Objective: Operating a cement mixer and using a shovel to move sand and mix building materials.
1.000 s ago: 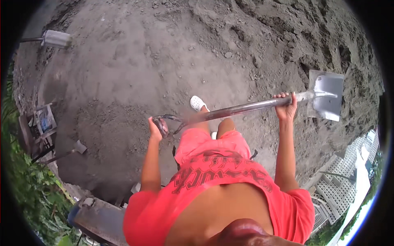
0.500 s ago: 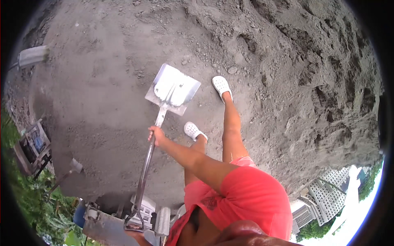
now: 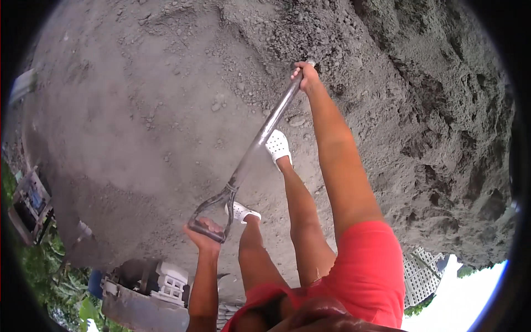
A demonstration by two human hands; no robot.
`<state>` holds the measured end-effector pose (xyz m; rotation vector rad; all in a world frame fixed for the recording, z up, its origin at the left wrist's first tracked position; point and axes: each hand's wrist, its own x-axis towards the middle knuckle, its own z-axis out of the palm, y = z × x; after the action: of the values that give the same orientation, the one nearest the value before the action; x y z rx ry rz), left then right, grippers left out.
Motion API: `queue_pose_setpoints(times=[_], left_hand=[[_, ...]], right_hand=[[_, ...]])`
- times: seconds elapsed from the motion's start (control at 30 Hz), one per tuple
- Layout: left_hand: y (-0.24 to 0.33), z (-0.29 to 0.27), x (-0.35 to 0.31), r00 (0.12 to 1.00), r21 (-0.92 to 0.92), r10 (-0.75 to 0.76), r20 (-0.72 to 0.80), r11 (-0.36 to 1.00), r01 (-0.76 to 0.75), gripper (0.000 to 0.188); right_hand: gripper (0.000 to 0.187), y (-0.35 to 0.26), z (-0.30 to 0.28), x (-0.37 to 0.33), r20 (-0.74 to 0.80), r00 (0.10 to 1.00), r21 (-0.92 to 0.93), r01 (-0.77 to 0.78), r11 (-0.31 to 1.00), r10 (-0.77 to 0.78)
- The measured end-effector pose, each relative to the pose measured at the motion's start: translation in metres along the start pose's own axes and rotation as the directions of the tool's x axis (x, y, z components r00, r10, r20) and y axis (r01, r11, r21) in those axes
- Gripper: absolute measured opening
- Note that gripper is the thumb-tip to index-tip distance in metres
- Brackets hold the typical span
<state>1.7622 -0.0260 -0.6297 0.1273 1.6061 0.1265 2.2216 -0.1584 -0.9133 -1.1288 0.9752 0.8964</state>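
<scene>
A shovel slants from lower left to upper right in front of me, its metal shaft bare between my two hands. My left hand is wrapped round the crossbar of its D-shaped grip. Far up the shaft, my right hand closes round it, the arm stretched out. Just past that hand a pale bit of the shovel shows against loose grey soil. The blade itself cannot be made out, hidden by the hand or the soil.
A bank of lumpy grey earth rises on the right. My feet in white clogs stand on dusty ground. White hollow blocks lie at lower left near a metal sheet; another tool's pale blade is at the left.
The shovel has swung up and right, from the ground before my feet into the soil by the bank. My right hand reaches farther out, and my left hand has come up with the grip.
</scene>
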Motion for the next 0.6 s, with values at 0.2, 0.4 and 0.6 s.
queue_pose_setpoints(times=[0.2,0.4,0.6], left_hand=[[-0.007,0.021,0.008,0.901,0.030,0.252,-0.352,0.966,-0.258,0.058],[-0.020,-0.032,-0.034,0.813,0.152,0.275,-0.513,0.961,-0.230,0.047],[-0.026,-0.211,-0.134,0.652,0.380,0.548,-0.524,0.836,-0.396,0.025]], right_hand=[[0.016,-0.001,0.001,0.000,0.094,0.995,0.070,0.013,0.997,-0.019],[0.014,0.041,-0.034,-0.055,0.062,0.997,-0.030,-0.036,0.999,0.038],[0.023,0.154,-0.029,-0.215,-0.035,0.972,-0.029,-0.233,0.972,0.232]])
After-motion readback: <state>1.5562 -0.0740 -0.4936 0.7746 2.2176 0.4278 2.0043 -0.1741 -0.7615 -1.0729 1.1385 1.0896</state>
